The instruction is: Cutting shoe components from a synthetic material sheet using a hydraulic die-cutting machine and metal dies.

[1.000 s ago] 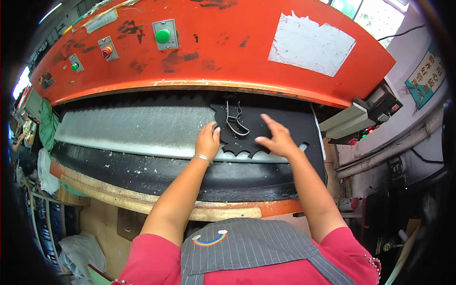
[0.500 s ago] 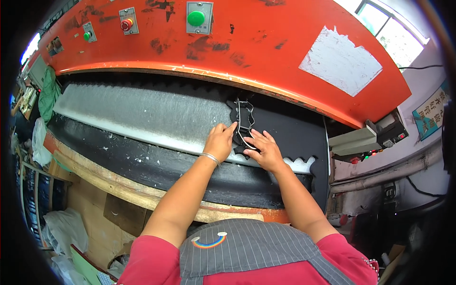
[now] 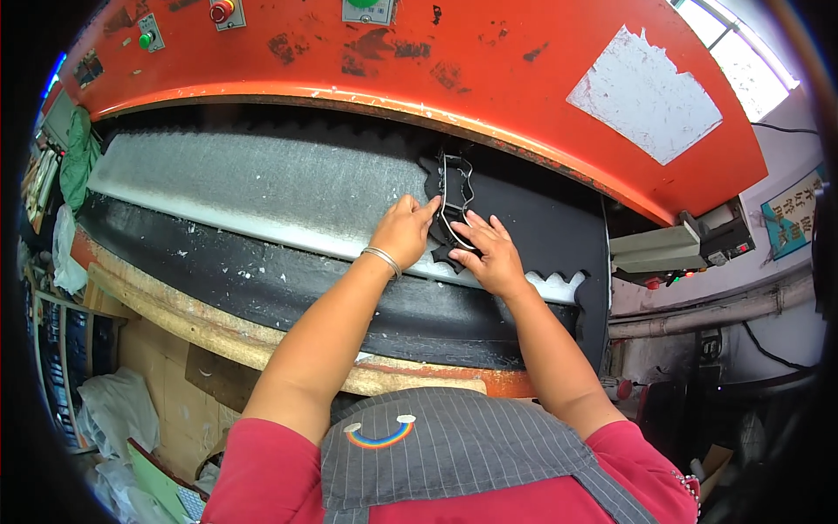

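A metal-strip cutting die (image 3: 443,188), long with a wavy right edge, lies on a black sheet (image 3: 546,205) near the sheet's scalloped left border. My left hand (image 3: 403,234), a silver bangle at its wrist, presses its extended index finger to the die's left side; the thumb is hidden. Over the die's near end my right hand (image 3: 491,255) grips the rim, thumb toward me and fingers spread along the right side. Between the hands the die stays flat on the sheet.
The orange press beam (image 3: 349,65) spans the far side, with a green button (image 3: 367,9) and a red knob (image 3: 221,10). Left of the sheet extends the grey metal bed (image 3: 262,183). A wooden rail (image 3: 183,314) borders the near side; a control box (image 3: 729,240) stands right.
The view has shifted, so the press and bed sit higher in the picture. Both hands stay on the die, at nearly the same spot on the black sheet.
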Motion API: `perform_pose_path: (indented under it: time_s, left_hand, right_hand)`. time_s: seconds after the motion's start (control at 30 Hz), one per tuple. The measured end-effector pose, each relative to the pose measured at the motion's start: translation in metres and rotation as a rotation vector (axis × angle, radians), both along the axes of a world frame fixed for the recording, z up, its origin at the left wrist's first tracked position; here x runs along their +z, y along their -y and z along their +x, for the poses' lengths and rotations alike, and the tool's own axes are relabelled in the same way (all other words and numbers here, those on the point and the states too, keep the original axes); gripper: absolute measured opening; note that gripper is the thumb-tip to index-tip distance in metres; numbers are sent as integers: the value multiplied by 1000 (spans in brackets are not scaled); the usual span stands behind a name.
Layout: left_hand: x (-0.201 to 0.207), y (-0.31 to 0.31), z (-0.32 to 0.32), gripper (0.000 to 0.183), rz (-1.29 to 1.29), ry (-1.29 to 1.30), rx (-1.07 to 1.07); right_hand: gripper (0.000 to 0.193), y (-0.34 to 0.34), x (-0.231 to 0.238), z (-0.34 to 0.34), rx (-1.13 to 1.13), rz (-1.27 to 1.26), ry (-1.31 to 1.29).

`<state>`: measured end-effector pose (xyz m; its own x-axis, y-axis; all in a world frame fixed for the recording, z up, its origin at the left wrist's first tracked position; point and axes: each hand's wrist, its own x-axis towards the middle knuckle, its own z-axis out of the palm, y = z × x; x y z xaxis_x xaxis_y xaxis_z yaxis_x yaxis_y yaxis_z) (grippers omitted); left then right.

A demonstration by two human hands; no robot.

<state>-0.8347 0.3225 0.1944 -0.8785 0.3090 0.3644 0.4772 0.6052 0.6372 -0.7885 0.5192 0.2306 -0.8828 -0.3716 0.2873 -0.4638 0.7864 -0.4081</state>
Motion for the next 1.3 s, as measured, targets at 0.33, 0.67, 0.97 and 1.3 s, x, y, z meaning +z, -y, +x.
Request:
perform_pose_path:
  time_s: [0.33,0.67,0.97,1.3]
  left_hand:
    - [9,0,2,40,-84,39,13]
    - [8,4,-10,40,-79,21,-24]
    - [56,128,-48,26,411,31,175]
    - [195,264,-126,39,513,-688,707]
  right_hand:
    - [49,0,0,0,1,-41,-20]
    - [50,3,6,-9,-23,43,-16]
    - [79,6,69,-12,-117,-84,-58]
    - [47,130,183,-78,245,-231,-474]
